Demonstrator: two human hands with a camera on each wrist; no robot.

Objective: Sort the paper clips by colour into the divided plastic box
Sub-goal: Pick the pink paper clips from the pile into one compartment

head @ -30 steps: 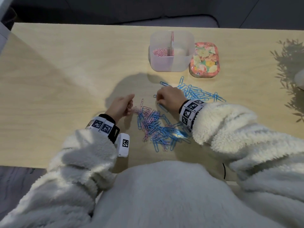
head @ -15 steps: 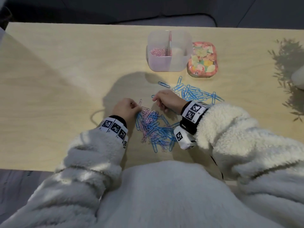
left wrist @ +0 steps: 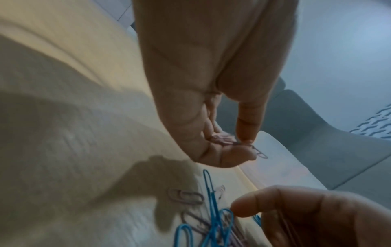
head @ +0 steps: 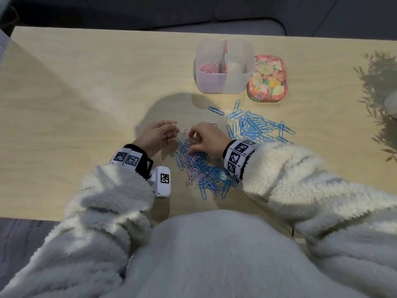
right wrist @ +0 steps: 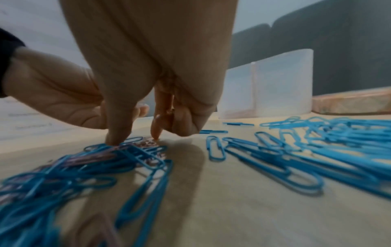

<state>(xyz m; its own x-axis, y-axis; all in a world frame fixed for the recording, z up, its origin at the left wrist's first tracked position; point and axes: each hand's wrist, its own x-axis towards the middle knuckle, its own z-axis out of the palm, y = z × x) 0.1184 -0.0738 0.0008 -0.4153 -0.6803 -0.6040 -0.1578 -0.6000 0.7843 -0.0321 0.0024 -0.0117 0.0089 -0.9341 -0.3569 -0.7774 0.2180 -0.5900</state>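
Note:
A mixed heap of blue and pink paper clips (head: 199, 168) lies in front of me. My left hand (head: 159, 134) hovers at its far left and pinches a few pink clips (left wrist: 224, 139) between thumb and fingers. My right hand (head: 204, 138) is curled over the heap's far end, thumb and index fingertips (right wrist: 156, 132) pressing on clips there; thin pink clips (right wrist: 169, 100) seem tucked in its curled fingers. One pink clip (head: 184, 134) lies between the hands. The clear divided box (head: 223, 89) stands further back, with pink clips (head: 207, 67) in its left compartment.
A pile of sorted blue clips (head: 257, 125) spreads to the right of my right hand, with a stray blue clip (head: 216, 110) near the box. A floral tin (head: 267, 78) sits against the box's right side. Plant shadows fall at the table's right edge.
My left hand has lifted off the heap's edge and turned, with pink clips in its fingers. The right hand has shifted left, onto the heap's far end.

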